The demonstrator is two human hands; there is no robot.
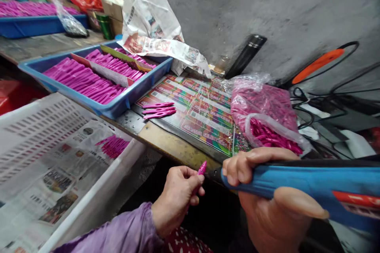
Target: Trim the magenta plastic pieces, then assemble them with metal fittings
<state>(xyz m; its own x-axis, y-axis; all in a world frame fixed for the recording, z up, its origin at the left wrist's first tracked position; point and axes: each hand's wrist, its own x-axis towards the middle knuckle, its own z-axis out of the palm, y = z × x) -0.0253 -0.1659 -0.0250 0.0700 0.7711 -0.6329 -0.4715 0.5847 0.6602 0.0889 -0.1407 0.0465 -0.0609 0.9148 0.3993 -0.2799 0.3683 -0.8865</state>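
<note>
My left hand (178,195) is closed around a small magenta plastic piece (202,168), its tip poking up above my fingers. My right hand (267,201) grips a blue tool (299,184) with a black nose that points at the magenta piece, almost touching it. Both hands are just below the worn front edge of the workbench (166,142). Three magenta pieces (158,110) lie side by side on a colourful printed sheet (204,114) on the bench.
A blue tray (118,104) holds rows of magenta pieces. A clear bag (264,116) of more pieces sits at right. At left a white crate (44,126) lined with newspaper holds a small pile of pieces (114,145). Cables and an orange-handled tool (319,63) lie behind.
</note>
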